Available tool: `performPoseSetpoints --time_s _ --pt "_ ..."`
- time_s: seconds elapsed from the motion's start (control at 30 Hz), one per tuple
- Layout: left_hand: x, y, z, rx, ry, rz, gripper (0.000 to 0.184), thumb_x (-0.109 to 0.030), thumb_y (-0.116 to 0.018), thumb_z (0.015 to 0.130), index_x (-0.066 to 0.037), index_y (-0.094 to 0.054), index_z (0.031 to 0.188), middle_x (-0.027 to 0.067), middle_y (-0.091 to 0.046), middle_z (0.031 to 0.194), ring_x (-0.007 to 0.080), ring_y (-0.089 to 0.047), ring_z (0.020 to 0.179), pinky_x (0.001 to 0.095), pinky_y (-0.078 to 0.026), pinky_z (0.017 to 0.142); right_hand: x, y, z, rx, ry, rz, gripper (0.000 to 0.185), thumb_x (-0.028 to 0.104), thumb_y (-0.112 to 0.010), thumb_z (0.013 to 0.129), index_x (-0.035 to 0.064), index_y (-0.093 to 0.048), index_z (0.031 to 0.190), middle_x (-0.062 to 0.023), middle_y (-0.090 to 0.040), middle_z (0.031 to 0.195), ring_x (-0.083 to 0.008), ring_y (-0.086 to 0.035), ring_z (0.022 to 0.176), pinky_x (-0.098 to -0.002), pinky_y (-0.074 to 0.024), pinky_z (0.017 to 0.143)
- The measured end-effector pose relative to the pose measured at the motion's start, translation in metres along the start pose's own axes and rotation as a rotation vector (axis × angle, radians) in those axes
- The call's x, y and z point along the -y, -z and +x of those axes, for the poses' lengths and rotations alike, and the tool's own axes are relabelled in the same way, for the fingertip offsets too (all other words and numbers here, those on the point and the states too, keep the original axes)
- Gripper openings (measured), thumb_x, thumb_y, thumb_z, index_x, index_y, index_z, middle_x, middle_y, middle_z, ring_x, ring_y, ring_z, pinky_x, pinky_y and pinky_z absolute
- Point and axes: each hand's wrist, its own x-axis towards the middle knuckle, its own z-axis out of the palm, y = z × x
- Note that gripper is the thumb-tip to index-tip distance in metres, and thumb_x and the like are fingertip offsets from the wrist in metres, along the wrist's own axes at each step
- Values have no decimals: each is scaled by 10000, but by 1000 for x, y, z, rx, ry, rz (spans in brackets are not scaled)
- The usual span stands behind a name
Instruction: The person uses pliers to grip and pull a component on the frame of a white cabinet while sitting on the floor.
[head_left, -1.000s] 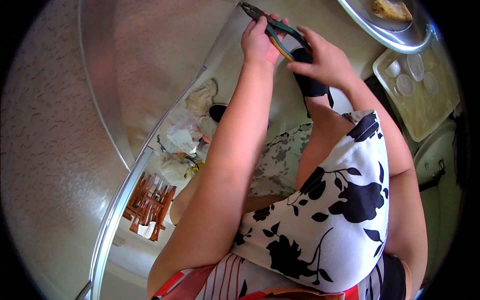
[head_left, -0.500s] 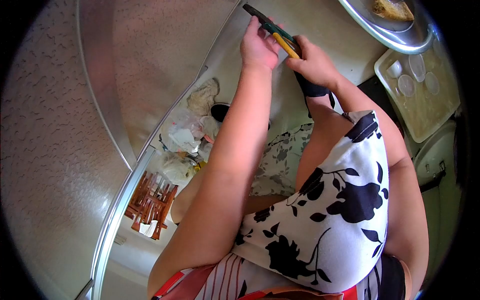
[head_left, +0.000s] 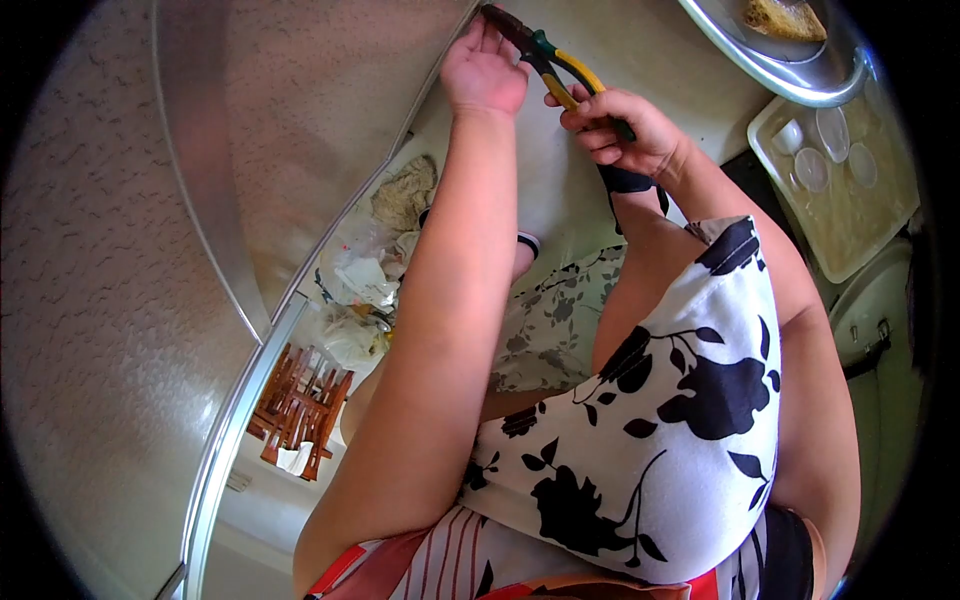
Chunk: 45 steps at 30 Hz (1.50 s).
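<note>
A pair of pliers [head_left: 527,42] with yellow and dark green handles slants across the upper middle of the view. My right hand [head_left: 640,125] is closed around the handles, which are spread apart. Close by the dark jaws, my left hand [head_left: 486,78] has its palm turned up and its fingers stretched out. Some of its fingertips are behind the jaws, so I cannot tell whether they touch the metal or something small.
A metal basin [head_left: 850,88] holding a brown piece is at top right. Below it, a pale tray [head_left: 830,260] carries several small clear cups. Plastic bags [head_left: 355,335] and a cloth [head_left: 405,190] lie left of my forearm. A textured panel [head_left: 90,250] fills the left side.
The pliers' handles have opened and swung rightward and down with my right hand. My left hand has shifted left, with its palm more in view.
</note>
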Motion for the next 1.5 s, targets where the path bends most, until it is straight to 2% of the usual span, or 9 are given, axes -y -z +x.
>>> performPoseSetpoints --time_s 0.27,0.37,0.47,0.57,0.67,0.77,1.07,1.37,1.5 --pt "2 4 0 51 -12 -39 293 -105 -451 814 -1 -579 1055 98 -638 985 228 -591 946 409 -444 900 -6 7 7 145 -26 192 450 170 -515 821 -23 -420 1216 17 -381 780 -26 -284 518 -148 -243 404" --pt "7 6 -1 103 0 97 335 -233 -432 828 -133 -539 1129 -17 -578 1135 169 -481 1031 391 -330 914 -5 9 6 138 -23 193 409 177 -523 825 -26 -458 1174 9 -398 766 -30 -300 520 -151 -235 398" --pt "4 -1 -8 117 -6 40 280 -203 -473 867 -98 -520 1122 17 -565 1146 186 -518 967 381 -392 881 -9 5 6 208 -31 300 441 204 -509 838 -33 -426 1200 -5 -403 812 -31 -316 538 -147 -253 410" --pt "2 11 6 123 -58 10 373 -148 -439 773 0 -523 1105 154 -577 1125 346 -519 1076 486 -371 967 -12 5 7 282 -13 368 476 231 -491 849 -37 -394 1230 -17 -397 849 -35 -323 549 -143 -262 418" --pt "2 18 9 320 6 -77 295 -111 -455 808 -12 -575 1059 90 -631 1004 233 -580 964 420 -437 903 -12 14 11 460 -41 477 506 265 -471 858 -40 -373 1250 -35 -402 874 -59 -346 586 -152 -287 438" --pt "2 10 8 100 -86 50 396 -141 -441 763 4 -510 1125 159 -579 1118 359 -513 1084 486 -383 954 -9 -3 7 355 -33 376 528 289 -462 858 -34 -363 1264 -49 -414 894 -91 -374 643 -175 -314 463" --pt "4 -7 0 17 -16 -93 252 -94 -471 828 -48 -580 1050 75 -629 1010 226 -576 958 409 -442 883 -7 9 -61 230 -71 215 605 340 -514 848 26 -321 1326 -53 -410 926 -115 -389 678 -193 -320 510" --pt "23 7 35 -81 -188 23 76 -37 -569 859 -109 -552 877 49 -614 955 189 -571 854 326 -475 772 8 18 -61 91 27 71 491 268 -487 871 46 -375 1294 -13 -431 891 -82 -384 655 -186 -301 504" --pt "26 9 39 -58 -276 74 102 -68 -542 871 -80 -539 972 67 -598 1012 219 -557 933 363 -462 814 12 12 -57 29 16 6 474 276 -494 870 49 -404 1275 2 -441 858 -68 -383 627 -182 -291 487"
